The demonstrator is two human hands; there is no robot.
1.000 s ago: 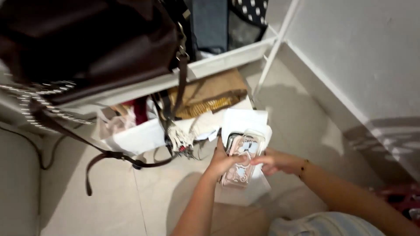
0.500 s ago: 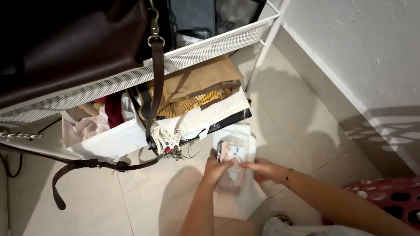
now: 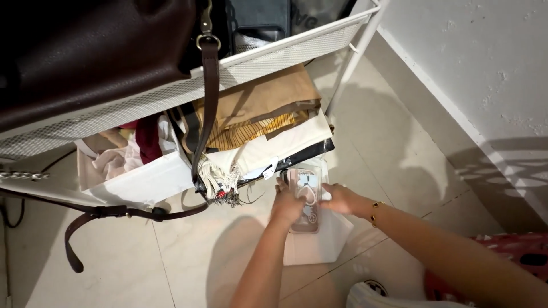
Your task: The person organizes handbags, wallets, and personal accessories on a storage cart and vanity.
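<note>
Both my hands hold a small flat pinkish packet [image 3: 306, 201] with clear plastic and round patterns, low over the tiled floor. My left hand [image 3: 287, 206] grips its left edge. My right hand [image 3: 338, 199], with a beaded bracelet on the wrist, grips its right edge. Under the packet lies a white paper bag [image 3: 319, 245] on the floor. Just beyond the hands sits a stack of folded cloth [image 3: 260, 122], brown, striped yellow and cream, with a fringe hanging down.
A white mesh shelf rack [image 3: 171, 94] stands ahead, with a dark brown leather bag [image 3: 85, 57] on it; its strap [image 3: 114, 212] hangs to the floor. A white box with clothes [image 3: 128, 171] sits below. A white wall [image 3: 474, 68] runs along the right; a red basket [image 3: 514, 251] is at lower right.
The view has shifted so the rack looms larger and nearer. My hands with the packet have moved down and closer to the folded cloth, over the white paper bag.
</note>
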